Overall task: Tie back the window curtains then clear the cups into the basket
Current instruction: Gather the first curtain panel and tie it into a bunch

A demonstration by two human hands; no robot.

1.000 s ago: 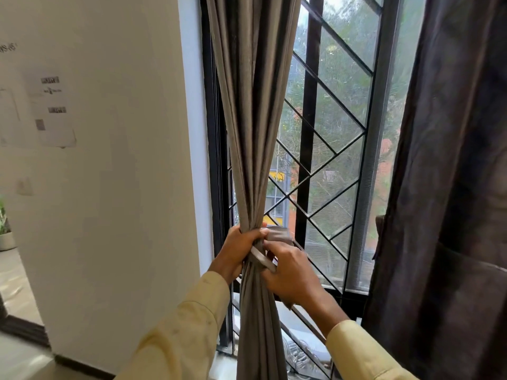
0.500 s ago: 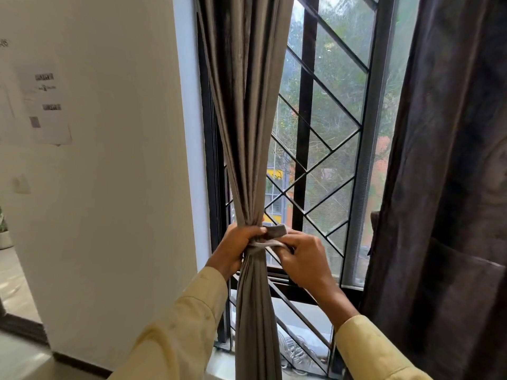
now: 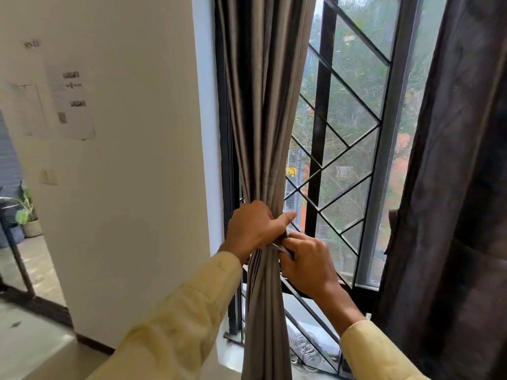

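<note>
Head view: a grey-brown pleated fabric curtain (image 3: 263, 105) hangs at the left side of the window, drawn together into one narrow bundle that widens again above and below the hands. The left hand (image 3: 253, 229) is wrapped round that bundle at its waist, fingers curled tight about the folds, with one digit stretched out toward the glass. The right hand (image 3: 304, 263) sits just below and to the right, touching the left; its fingers are bent and pinch a narrow grey fabric tie band (image 3: 282, 249) that lies against the gathered cloth. How far the band goes round the back of the bundle is hidden. Both arms wear pale yellow sleeves (image 3: 186, 319). Behind the bundle stands a black metal window grille (image 3: 318, 149) with diagonal bars, green trees beyond it. A dark brown curtain (image 3: 455, 187) hangs loose and ungathered down the right edge. Left of the window is a white wall (image 3: 131, 187) bearing printed paper sheets (image 3: 75, 105), and a small potted plant (image 3: 27, 218) stands at the far left
</note>
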